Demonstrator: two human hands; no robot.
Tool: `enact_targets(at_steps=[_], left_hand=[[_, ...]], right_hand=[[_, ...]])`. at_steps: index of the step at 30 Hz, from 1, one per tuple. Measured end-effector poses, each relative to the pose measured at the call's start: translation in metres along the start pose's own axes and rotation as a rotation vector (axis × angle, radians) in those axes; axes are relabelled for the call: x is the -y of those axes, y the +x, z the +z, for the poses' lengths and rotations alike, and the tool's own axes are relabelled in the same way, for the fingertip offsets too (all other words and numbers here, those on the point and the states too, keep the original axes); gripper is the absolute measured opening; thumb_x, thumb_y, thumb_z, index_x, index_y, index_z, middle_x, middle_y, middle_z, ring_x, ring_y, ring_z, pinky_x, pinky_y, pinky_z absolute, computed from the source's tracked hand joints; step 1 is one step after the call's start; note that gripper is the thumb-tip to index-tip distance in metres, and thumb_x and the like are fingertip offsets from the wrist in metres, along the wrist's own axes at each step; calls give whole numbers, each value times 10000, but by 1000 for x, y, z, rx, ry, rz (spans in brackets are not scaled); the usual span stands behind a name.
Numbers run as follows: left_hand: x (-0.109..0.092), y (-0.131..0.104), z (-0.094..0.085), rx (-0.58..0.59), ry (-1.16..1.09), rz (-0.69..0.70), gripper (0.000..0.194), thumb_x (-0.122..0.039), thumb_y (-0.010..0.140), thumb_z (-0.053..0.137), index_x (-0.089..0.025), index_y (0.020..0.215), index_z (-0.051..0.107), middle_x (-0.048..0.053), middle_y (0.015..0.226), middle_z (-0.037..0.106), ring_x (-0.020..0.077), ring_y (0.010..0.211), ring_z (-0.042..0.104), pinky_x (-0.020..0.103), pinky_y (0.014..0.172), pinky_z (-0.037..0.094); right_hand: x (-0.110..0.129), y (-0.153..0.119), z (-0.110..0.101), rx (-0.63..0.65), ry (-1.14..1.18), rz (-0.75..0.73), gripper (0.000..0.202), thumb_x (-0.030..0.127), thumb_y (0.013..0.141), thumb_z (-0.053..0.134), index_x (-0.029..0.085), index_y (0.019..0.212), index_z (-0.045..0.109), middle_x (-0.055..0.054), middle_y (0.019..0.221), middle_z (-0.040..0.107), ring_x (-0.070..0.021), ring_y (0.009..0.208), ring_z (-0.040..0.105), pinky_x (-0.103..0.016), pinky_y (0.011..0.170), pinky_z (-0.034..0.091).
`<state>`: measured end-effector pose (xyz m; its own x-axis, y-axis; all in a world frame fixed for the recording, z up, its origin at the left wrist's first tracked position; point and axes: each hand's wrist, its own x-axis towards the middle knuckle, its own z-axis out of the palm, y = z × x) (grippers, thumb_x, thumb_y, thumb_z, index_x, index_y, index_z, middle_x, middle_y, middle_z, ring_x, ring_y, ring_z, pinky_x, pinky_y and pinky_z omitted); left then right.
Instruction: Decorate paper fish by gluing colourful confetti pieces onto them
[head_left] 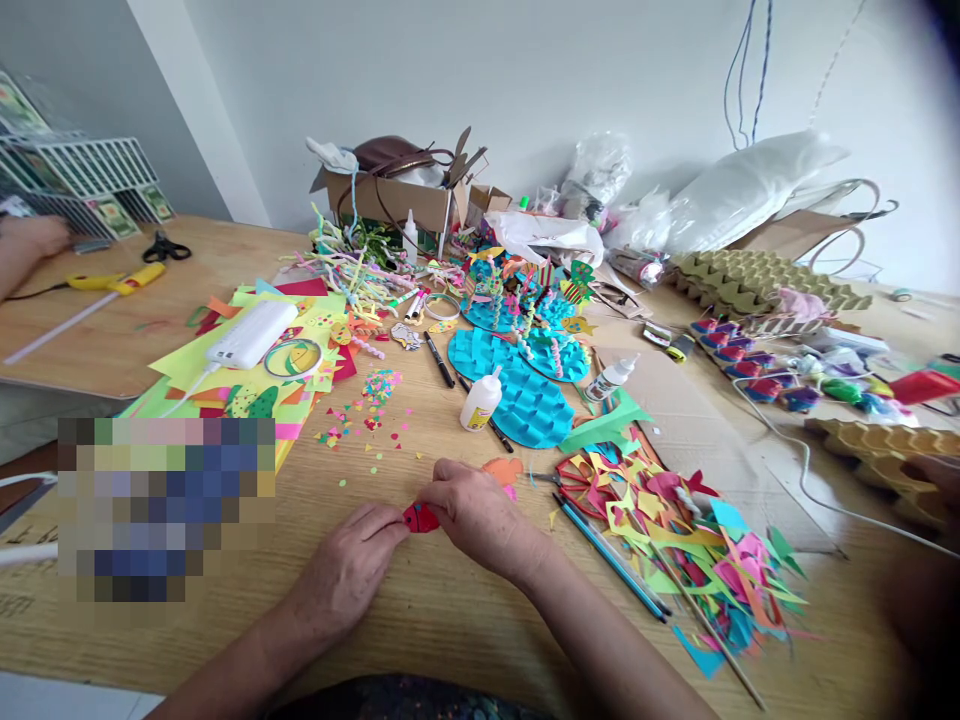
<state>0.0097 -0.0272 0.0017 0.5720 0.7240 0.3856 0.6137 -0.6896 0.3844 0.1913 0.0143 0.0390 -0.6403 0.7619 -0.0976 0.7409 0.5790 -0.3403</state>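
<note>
Occlusion: small red paper cutout with dark markings (421, 517) is mostly covered by fingers; its full outline cannot be made out.
Left hand (351, 565): fingertips closed on the cutout's left edge, pinching it against the light wooden tabletop (420, 610).
Right hand (474, 510): fingers curled and pressed together on the cutout's right side, thumb hidden.
Cutout position: near table edge, centre, between both hands, flat or nearly flat on the wood.
Masked: pixelated block at left, contents unreadable.
Cut off: another person's hand (30, 245) at far left edge, another at far right, only partly in frame.
Scraps: heap of jagged multicolour paper offcuts (675, 530) right of the right hand, thin and curled; two slim blue pencils (607, 555) lie along its near side.
Glue: small white plastic glue bottle (481, 400), upright, beyond the hands.
Discs: blue paper discs with woven, scale-like texture (525, 400) just beside the bottle.
Confetti: loose punched dots (367, 410) scattered left of the bottle.
Orange piece: rounded orange paper shape (502, 468) just beyond the right hand.
</note>
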Motion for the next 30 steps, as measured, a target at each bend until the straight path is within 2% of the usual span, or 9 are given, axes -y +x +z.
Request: enact_targets(at_steps=[16,30], left_hand=[[-1,2,-1,-30,6,-10,281,-104,841,324,-161,886,595,44,858,603,146,799,549,264,717,499],[0,2,0,-30,1,-10,290,-92,831,324,-165,894,598,45,853,604,145,797,550,266,717,500]], right_hand=[[0,0,3,40,-83,9,200,152,821,434,201,799,627,-18,774,522,-109,634,482,-221,494,266],[1,2,5,48,-39,8,188,135,804,448,191,783,626,-15,762,522,-107,648,483,-203,499,275]])
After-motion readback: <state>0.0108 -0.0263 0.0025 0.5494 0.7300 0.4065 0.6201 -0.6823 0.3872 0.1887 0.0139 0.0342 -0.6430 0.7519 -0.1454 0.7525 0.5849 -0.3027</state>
